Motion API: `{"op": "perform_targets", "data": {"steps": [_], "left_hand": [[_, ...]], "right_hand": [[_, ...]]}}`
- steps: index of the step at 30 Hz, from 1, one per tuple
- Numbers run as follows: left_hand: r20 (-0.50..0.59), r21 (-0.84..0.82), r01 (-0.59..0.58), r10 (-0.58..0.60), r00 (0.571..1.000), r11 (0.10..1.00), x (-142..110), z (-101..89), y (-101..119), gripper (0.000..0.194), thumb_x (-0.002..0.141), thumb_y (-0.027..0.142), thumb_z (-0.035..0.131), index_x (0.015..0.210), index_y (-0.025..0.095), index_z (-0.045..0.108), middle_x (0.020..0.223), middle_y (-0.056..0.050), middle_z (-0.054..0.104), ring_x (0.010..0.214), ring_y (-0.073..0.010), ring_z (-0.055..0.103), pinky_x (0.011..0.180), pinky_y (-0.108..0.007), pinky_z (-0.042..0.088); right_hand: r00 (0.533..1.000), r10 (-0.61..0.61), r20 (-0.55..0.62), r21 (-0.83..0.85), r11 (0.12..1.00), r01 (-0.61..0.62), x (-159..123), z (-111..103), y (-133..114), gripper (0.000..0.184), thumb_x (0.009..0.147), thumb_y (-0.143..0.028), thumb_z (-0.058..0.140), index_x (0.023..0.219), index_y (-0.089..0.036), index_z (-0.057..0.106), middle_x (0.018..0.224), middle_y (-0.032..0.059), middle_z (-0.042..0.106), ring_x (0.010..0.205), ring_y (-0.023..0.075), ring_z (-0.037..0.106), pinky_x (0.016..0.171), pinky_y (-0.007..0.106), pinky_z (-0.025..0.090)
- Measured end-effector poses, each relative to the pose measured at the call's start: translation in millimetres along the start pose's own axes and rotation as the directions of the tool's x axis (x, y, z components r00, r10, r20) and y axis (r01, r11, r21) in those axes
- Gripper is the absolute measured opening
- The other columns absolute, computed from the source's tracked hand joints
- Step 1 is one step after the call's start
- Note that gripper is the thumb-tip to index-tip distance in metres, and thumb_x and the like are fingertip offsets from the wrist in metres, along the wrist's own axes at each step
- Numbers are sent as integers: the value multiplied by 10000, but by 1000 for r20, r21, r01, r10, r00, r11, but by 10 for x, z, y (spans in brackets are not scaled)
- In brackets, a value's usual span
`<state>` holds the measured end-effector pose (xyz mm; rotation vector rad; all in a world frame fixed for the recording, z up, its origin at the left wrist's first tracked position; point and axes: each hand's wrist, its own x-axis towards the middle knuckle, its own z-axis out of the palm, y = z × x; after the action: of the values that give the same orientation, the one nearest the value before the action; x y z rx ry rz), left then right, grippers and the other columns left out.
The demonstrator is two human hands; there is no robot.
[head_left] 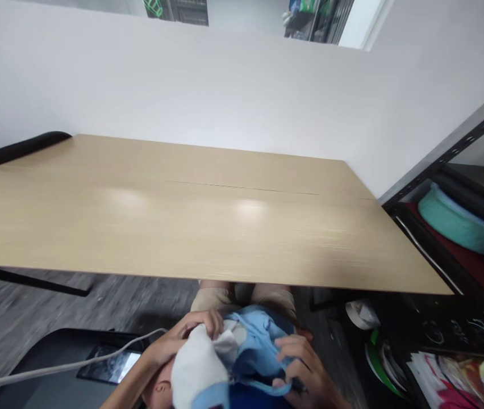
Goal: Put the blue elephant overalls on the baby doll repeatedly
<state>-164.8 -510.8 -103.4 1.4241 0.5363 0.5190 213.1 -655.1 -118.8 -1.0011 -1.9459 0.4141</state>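
On my lap, below the table's front edge, lies a small baby-like figure (163,387); only part of its head and an ear show, and I cannot tell whether it is a doll. A white cloth piece with a light-blue band (199,363) covers much of it. My left hand (199,326) is closed, its fingers pinching the top of this white cloth. A crumpled light-blue garment (257,335) with a pale lining sits to the right. My right hand (301,363) has curled fingers gripping that garment's right edge.
A wooden table (208,227) spans the space ahead, against a white wall. At left, a black chair seat (50,369) carries a phone (112,363), with a white cable (67,366) running across. On the right stands a black shelf rack holding a teal item (459,221).
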Motion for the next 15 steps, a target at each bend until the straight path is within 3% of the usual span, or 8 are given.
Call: {"op": "perform_targets", "data": {"steps": [2, 4, 6, 8, 10, 12, 15], "left_hand": [[20, -7, 71, -71, 997, 997, -10, 0, 130, 777, 924, 999, 733, 960, 224, 704, 1042, -102, 712, 1104, -342, 672, 1077, -499, 561], [70, 4, 108, -108, 992, 994, -16, -2, 267, 791, 893, 990, 759, 1099, 228, 795, 1182, -113, 762, 1185, -375, 690, 1132, -507, 564], [111, 11, 126, -126, 986, 992, -17, -4, 377, 791, 936, 947, 737, 1270, 237, 837, 1334, -128, 784, 1307, -412, 696, 1232, -525, 540], [102, 22, 129, -130, 986, 991, -1, 6, 428, 766, 1017, 907, 671, 1345, 235, 837, 1410, -141, 790, 1401, -421, 693, 1303, -525, 506], [7, 104, 188, -190, 982, 977, 37, 33, 414, 712, 1105, 866, 580, 1340, 236, 812, 1413, -140, 799, 1416, -385, 707, 1307, -504, 508], [-160, 267, 294, -258, 953, 918, 87, 67, 359, 673, 1133, 843, 543, 1264, 226, 778, 1345, -145, 820, 1339, -358, 741, 1238, -489, 548], [-365, 503, 498, -349, 863, 707, 131, 111, 292, 681, 1108, 843, 505, 1181, 204, 729, 1270, -207, 854, 1224, -398, 799, 1106, -515, 578]], "right_hand": [[986, 148, 79, 61, 986, -153, 136, -37, -17, 245, 970, -418, 797, 1178, -395, 668, 1425, 122, 867, 1348, 479, 870, 1062, 664, 754], [940, 287, 182, 150, 937, -315, 358, -64, -34, 323, 1078, -441, 667, 1394, -375, 692, 1640, 149, 769, 1532, 423, 777, 1252, 612, 673], [870, 396, 294, 236, 852, -467, 661, -56, -18, 448, 1230, -465, 417, 1555, -314, 686, 1627, 152, 771, 1567, 319, 742, 1347, 509, 596], [808, 445, 386, 247, 794, -555, 1006, 14, 56, 633, 1288, -478, 202, 1505, -259, 755, 1578, 145, 790, 1556, 268, 723, 1416, 496, 516], [720, 477, 504, 166, 764, -623, 1340, 164, 186, 546, 1286, -523, 352, 1461, -246, 789, 1542, 129, 817, 1510, 267, 742, 1395, 483, 527], [581, 470, 665, 32, 759, -650, 1619, 390, 351, 411, 1227, -511, 588, 1430, -230, 810, 1458, 121, 860, 1380, 266, 800, 1290, 438, 602], [400, 441, 804, -110, 771, -627, 1905, 800, 583, 272, 1132, -405, 769, 1306, -215, 857, 1249, 74, 902, 1144, 216, 837, 1025, 302, 656]]}}
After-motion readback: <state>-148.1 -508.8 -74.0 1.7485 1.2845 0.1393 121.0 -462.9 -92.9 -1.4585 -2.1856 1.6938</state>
